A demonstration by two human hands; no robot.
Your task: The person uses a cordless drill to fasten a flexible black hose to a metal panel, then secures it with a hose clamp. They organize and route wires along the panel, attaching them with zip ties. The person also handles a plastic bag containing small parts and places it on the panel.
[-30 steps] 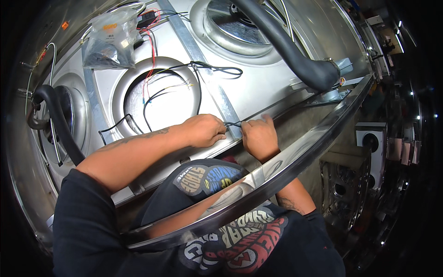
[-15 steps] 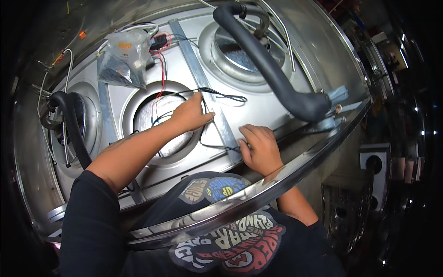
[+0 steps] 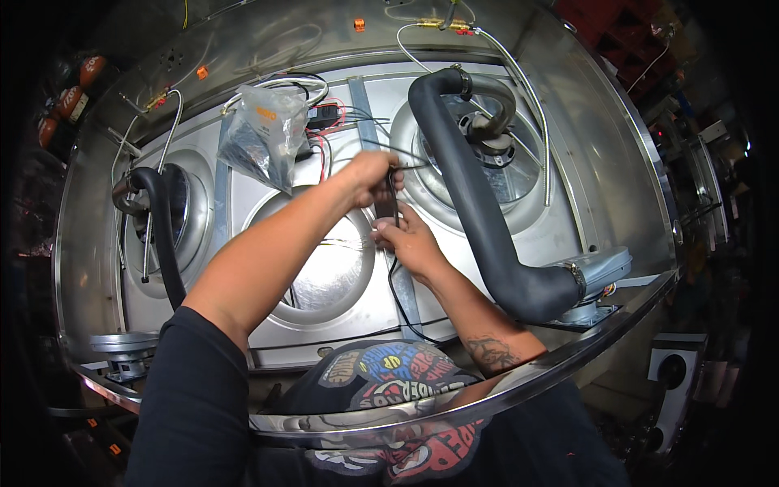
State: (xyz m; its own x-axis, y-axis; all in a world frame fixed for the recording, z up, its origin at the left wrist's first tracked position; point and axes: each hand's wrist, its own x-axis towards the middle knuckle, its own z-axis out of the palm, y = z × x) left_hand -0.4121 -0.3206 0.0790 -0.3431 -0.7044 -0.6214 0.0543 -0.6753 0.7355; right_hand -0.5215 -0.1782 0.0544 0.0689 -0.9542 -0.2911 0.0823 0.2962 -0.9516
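My left hand [image 3: 375,175] is closed on a thin black cable [image 3: 397,207], over the metal panel beside the middle round opening [image 3: 373,268]. Just below it, my right hand [image 3: 412,245] pinches the same cable between thumb and fingers. The cable runs on down from the right hand along a grey metal strip [image 3: 408,304] toward the near edge, and a dark strand sticks out to the right of the left hand. Behind the left forearm, red and black wires [image 3: 328,158] lead to a small black box [image 3: 323,117].
A clear plastic bag [image 3: 264,134] with dark contents lies at the back left. A thick black hose [image 3: 479,187] on the right joins a grey blower [image 3: 604,272]. Another black hose [image 3: 168,243] stands at the left. A shiny metal rim [image 3: 487,388] crosses in front of me.
My right hand has moved up and inward from the near edge to the left hand. Both hands now grip the cable close together. The view has shifted, showing more of the back wall.
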